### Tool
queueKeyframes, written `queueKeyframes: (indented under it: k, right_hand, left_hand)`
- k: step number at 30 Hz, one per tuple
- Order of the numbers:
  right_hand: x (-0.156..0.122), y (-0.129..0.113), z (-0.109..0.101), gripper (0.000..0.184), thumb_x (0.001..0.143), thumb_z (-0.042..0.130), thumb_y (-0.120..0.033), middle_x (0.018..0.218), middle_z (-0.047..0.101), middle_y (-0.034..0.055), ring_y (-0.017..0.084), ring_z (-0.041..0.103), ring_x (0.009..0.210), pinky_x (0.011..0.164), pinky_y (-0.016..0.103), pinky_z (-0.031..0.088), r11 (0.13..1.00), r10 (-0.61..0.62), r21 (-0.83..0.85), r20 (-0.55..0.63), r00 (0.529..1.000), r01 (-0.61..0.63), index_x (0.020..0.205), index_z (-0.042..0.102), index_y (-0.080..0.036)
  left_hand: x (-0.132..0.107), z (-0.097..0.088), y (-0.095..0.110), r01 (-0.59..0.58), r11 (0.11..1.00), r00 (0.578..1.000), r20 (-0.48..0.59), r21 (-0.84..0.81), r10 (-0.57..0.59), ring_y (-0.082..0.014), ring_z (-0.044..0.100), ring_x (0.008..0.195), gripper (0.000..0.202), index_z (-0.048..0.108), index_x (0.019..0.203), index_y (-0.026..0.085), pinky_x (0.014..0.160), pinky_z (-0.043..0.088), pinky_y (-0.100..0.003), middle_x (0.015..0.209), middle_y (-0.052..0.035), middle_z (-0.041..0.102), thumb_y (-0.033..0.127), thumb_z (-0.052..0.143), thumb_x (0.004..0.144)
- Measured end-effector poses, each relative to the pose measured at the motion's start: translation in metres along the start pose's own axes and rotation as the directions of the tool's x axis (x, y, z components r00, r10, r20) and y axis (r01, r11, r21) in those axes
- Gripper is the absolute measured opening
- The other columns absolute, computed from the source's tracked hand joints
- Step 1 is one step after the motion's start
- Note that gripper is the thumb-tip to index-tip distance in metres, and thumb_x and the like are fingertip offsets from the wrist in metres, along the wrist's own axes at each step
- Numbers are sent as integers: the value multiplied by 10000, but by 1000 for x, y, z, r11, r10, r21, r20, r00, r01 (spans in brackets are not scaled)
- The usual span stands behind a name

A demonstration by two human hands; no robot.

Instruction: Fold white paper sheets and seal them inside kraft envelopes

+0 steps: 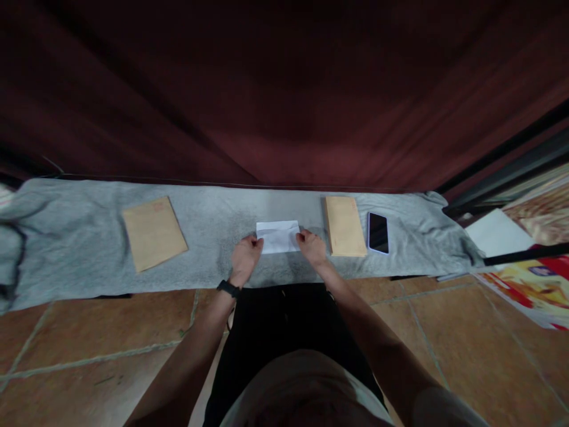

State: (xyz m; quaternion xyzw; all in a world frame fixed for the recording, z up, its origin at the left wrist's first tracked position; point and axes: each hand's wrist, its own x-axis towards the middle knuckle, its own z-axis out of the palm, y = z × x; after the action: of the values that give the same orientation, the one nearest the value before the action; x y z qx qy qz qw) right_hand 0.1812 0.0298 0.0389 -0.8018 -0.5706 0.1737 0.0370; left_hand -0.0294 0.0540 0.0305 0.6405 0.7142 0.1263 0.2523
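Observation:
A folded sheet of white paper (279, 238) lies in front of me at the middle of the cloth-covered bench. My left hand (246, 256) pinches its left edge, with a dark band on the wrist behind it. At the opposite edge, my right hand (312, 247) is closed in a pinch on the same paper. Just right of that hand is a stack of brown envelopes (347, 226). Farther off to the left, one more brown envelope (154, 233) lies flat and slightly turned.
A phone (378, 233) with a dark screen lies right of the envelope stack. Grey cloth (217, 207) covers the narrow bench. A dark red curtain (284, 118) hangs behind it. At the far right are a white sheet (500, 235) and a colourful printed box (533, 284).

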Motion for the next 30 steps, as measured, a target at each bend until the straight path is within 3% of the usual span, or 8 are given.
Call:
queueKeyframes:
  k: [8,13,24,30]
  right_hand:
    - [0,-4,2,365,1045,406,-388,1006,770,124,249,743,982,838,310,547,1000,21,-15,-20,1000,-21,1128,709,-204]
    - [-3,-1,4,359,1054,407,-398,994,773,110,235,741,978,849,294,531,1000,-7,-16,-60,998,6,1153,693,-204]
    - [4,10,1,338,1062,399,-361,1076,768,72,201,721,1001,825,259,513,996,-79,44,7,997,79,1189,687,-236]
    - [-12,10,7,336,1067,398,-369,1051,767,73,194,723,982,820,255,502,997,-77,-4,-18,997,77,1234,651,-225]
  left_hand:
    - [-4,-3,11,48,995,999,13,86,-49,-263,715,859,305,737,978,214,665,464,-304,951,-114,773,438,535,935]
    - [-11,1,15,23,992,999,-46,123,-17,-305,718,901,328,724,1055,182,722,483,-350,979,-164,762,402,495,971]
    - [-13,0,18,30,998,998,-48,64,-27,-258,710,856,311,707,1029,196,672,453,-299,936,-115,762,400,476,986]
    - [-30,6,11,8,991,998,-55,130,-1,-248,718,873,310,684,1068,209,696,464,-292,941,-98,757,404,448,1016]
